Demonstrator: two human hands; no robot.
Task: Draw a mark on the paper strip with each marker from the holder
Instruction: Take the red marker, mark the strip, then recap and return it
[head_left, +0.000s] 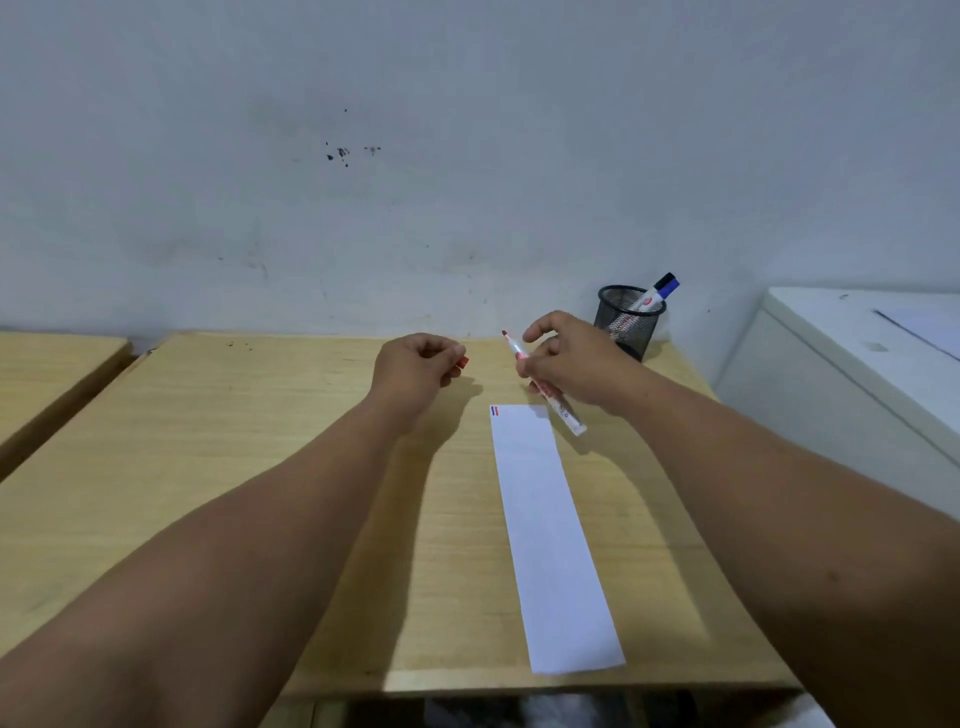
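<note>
While my right hand (566, 358) holds the uncapped red marker (545, 387) in closed fingers, tip up, above the desk (260, 441), my left hand (415, 364) pinches its red cap (461, 362). The paper strip (550, 535) bears a blue and a red mark (495, 411) at its far corner. A blue marker (658, 292) stands in the mesh holder (628, 322); its label is unreadable.

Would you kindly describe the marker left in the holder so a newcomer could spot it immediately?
At the wooden desk's far right corner, by the wall, stands a black mesh holder. The blue-capped marker leans out of it, cap up; the other marker, uncapped, is in the right hand.
</note>
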